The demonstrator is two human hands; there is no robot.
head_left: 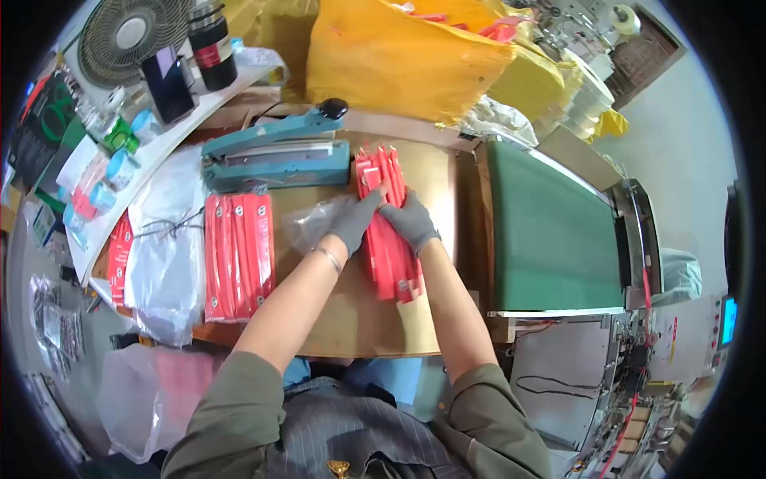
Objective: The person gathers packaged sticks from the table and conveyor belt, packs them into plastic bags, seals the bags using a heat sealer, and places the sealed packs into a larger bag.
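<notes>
Over the wooden table [331, 331], a bundle of long, slim red packets [391, 267] lies between my two hands. My left hand [357, 221], in a grey fingerless glove, is closed around the bundle's left side. My right hand [412, 223], gloved the same way, grips its right side, the thumbs meeting near the top. Beside my left hand is a crumpled clear plastic bag [309, 227], partly hidden by it. Farther left lies a flat row of similar red packets [238, 255]. A blue hand-lever sealer [275, 166] stands behind them, its arm raised.
Clear plastic sheets [165, 247] are stacked at the left. A curved white shelf [209, 102] holds a phone [166, 86], a thermos [211, 49] and small jars. A large yellow bag [399, 60] stands at the back. On the right is a green conveyor belt [550, 231].
</notes>
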